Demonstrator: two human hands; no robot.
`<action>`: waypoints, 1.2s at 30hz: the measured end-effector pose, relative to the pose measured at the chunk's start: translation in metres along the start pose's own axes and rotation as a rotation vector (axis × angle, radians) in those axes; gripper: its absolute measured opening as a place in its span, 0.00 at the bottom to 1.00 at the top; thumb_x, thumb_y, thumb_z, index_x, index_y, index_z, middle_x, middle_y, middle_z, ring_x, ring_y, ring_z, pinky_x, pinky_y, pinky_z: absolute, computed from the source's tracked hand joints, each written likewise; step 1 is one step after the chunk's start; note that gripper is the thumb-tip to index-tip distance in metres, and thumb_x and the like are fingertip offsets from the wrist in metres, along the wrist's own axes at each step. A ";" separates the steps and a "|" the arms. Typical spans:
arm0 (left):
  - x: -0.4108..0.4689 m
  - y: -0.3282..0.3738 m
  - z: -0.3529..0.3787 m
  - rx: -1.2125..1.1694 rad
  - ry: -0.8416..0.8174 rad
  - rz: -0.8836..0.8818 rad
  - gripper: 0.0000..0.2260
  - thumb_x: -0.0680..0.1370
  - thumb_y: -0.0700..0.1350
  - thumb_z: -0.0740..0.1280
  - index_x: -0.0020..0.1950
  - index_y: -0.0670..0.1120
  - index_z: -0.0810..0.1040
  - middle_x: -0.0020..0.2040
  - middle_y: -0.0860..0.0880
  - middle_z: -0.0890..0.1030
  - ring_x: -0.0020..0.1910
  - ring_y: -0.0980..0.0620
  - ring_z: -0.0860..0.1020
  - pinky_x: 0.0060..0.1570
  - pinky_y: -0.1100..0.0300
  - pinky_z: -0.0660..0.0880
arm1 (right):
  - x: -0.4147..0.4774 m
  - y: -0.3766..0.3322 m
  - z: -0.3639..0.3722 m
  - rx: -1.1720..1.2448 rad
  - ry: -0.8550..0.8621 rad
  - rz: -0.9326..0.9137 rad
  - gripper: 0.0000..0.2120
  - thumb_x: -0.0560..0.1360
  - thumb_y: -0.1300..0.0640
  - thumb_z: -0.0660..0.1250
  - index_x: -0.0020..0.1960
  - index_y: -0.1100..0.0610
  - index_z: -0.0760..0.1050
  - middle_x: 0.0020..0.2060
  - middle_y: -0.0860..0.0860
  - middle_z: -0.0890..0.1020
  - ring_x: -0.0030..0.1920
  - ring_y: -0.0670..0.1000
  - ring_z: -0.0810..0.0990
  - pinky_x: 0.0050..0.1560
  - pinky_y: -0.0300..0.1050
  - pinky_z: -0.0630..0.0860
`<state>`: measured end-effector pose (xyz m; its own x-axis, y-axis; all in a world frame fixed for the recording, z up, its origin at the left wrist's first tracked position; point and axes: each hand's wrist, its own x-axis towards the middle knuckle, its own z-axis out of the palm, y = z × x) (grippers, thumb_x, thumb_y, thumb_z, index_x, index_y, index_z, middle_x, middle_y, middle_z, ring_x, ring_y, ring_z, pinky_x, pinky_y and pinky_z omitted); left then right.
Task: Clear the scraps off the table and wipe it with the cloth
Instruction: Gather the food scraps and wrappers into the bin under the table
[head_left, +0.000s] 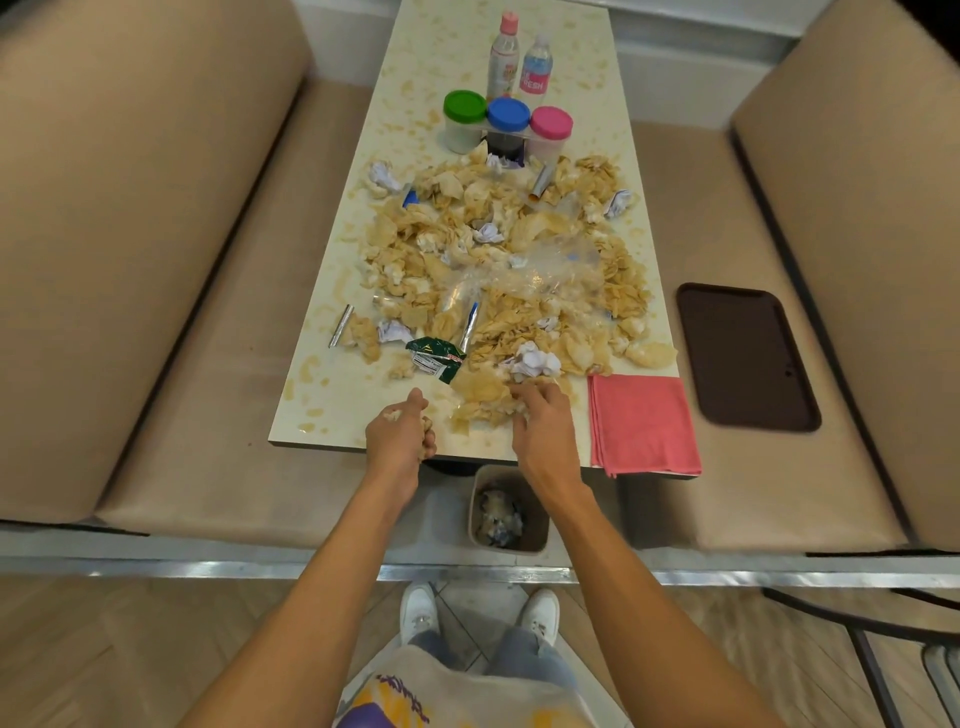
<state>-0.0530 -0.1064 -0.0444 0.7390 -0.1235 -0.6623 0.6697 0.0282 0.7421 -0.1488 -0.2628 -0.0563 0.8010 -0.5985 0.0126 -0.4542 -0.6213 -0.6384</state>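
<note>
Head view: our left hand grips a fistful of scraps at the table edge. Our right hand curls its fingers into the scrap pile. We count one cloth on the near right corner, two bottles, three jars, one bin.

Table: chip scraps mid, pink cloth near-R corner, jars + bottles far end.
</note>
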 end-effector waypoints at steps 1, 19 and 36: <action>0.001 -0.001 0.000 0.001 -0.002 0.000 0.11 0.85 0.50 0.67 0.53 0.42 0.80 0.31 0.48 0.75 0.27 0.52 0.71 0.30 0.58 0.70 | -0.001 0.001 -0.003 0.046 0.030 0.020 0.19 0.78 0.69 0.65 0.66 0.58 0.79 0.59 0.56 0.76 0.61 0.56 0.75 0.63 0.49 0.76; -0.002 -0.002 -0.007 -0.002 -0.002 0.031 0.12 0.85 0.50 0.67 0.55 0.41 0.80 0.33 0.47 0.75 0.28 0.52 0.72 0.28 0.59 0.69 | -0.010 -0.039 0.007 -0.069 0.075 0.005 0.31 0.74 0.49 0.64 0.76 0.55 0.64 0.70 0.58 0.65 0.64 0.61 0.65 0.61 0.57 0.71; -0.001 -0.005 -0.014 -0.001 0.012 0.002 0.12 0.85 0.50 0.68 0.55 0.41 0.81 0.32 0.47 0.76 0.28 0.52 0.73 0.28 0.59 0.70 | -0.008 -0.021 0.032 -0.417 -0.106 -0.178 0.18 0.72 0.70 0.67 0.60 0.59 0.80 0.59 0.60 0.76 0.55 0.63 0.72 0.55 0.59 0.76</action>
<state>-0.0564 -0.0922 -0.0488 0.7412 -0.1120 -0.6619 0.6683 0.0297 0.7433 -0.1335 -0.2292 -0.0676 0.9064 -0.4225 0.0016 -0.4065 -0.8732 -0.2688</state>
